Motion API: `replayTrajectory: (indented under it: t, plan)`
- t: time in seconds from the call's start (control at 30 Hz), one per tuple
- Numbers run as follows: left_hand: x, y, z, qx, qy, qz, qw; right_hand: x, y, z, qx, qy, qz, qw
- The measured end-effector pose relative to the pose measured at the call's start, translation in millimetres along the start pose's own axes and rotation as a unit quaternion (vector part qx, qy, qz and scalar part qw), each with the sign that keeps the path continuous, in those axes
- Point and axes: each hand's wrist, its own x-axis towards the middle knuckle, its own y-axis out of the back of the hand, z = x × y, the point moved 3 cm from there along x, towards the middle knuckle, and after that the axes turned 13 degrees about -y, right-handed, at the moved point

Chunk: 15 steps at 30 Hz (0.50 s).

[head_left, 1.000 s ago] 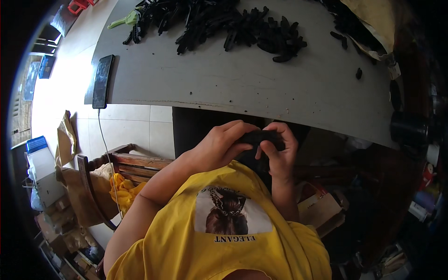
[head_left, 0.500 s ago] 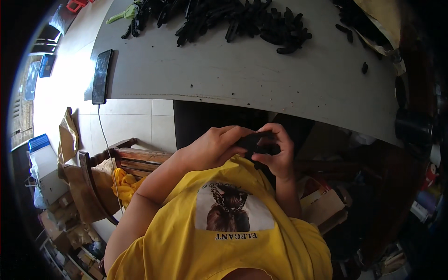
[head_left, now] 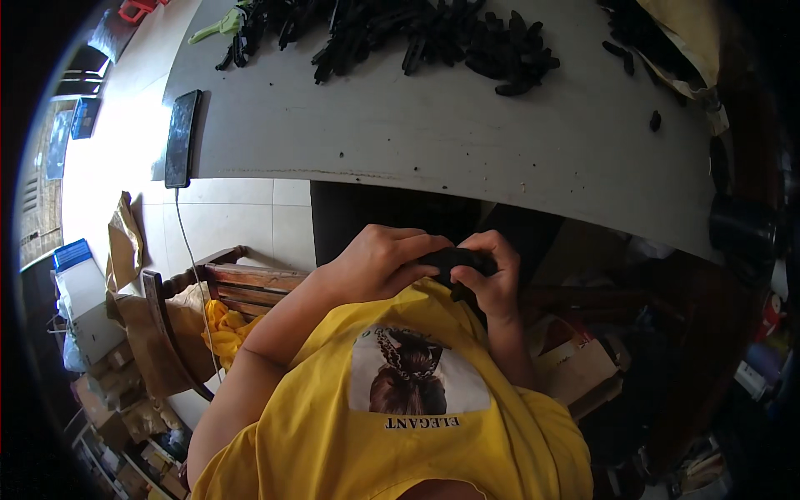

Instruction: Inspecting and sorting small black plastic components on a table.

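hands [head_left: 383,265] lower, black part [head_left: 457,258] between

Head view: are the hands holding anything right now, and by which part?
Yes. Both hands grip one small black part in front of the chest: the left hand covers its left end, the right hand its right end. What the part is cannot be told.

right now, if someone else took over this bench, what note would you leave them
Left hand and right hand: both closed on one small black part, held close to the yellow shirt, below the table edge.
Pile of black parts lies at the far side of the grey table; one stray black piece to the right.
Phone on the table's left edge.
Done or left: cannot tell from this view.
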Motion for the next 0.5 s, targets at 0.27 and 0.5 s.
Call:
replayTrajectory:
  t: [0.27,0.5]
  plan:
    - [38,39,-38,0.153,-0.010,0.062,0.986,15,2,-6,-0.154,0.076,0.052,0.984]
    - [109,87,-96,0.457,0.092,0.156,0.871,96,34,-68,-0.254,0.093,0.207,0.940]
